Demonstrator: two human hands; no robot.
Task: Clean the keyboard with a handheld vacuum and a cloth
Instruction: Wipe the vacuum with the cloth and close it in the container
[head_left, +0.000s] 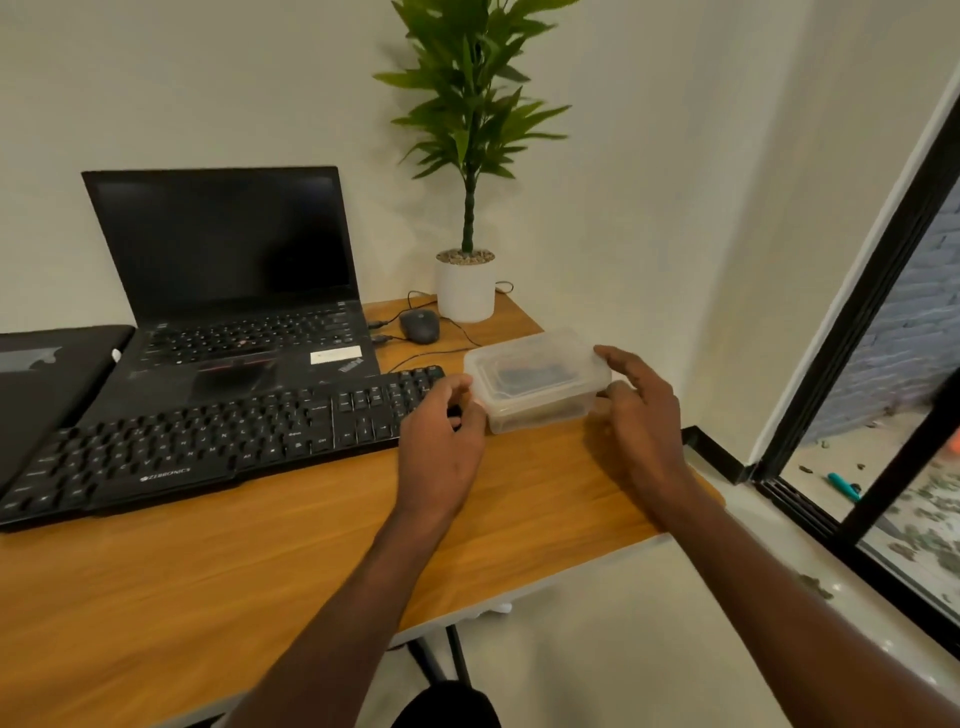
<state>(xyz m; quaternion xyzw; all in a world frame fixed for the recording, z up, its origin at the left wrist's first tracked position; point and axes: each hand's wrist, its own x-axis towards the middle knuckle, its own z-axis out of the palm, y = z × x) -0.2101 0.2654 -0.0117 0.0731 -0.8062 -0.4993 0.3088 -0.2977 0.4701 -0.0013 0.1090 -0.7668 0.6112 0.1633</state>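
Keyboard (218, 441) cleaning has not begun: no vacuum or cloth is out, and both hands are busy with a lidded translucent plastic container (535, 382) at the right end of the desk (260, 561). The left hand (441, 441) has its fingers loosely curled against the container's left end, over the keyboard's right edge; the right hand (641, 410) has spread fingers touching the far right corner of the lid. Neither hand looks closed round it yet, so both count as relaxed and touching, not gripping. Something dark lies inside, too blurred to name; I judge it may hold the cleaning tools.

To do this step well, steady the base with 1 hand and lift the lid from a corner with the other, keeping the box flat so nothing tips onto the keys.

The black keyboard lies along the desk's left and middle, just in front of an open laptop (228, 270). Behind sit a mouse (420, 326) and a potted plant (467, 156).
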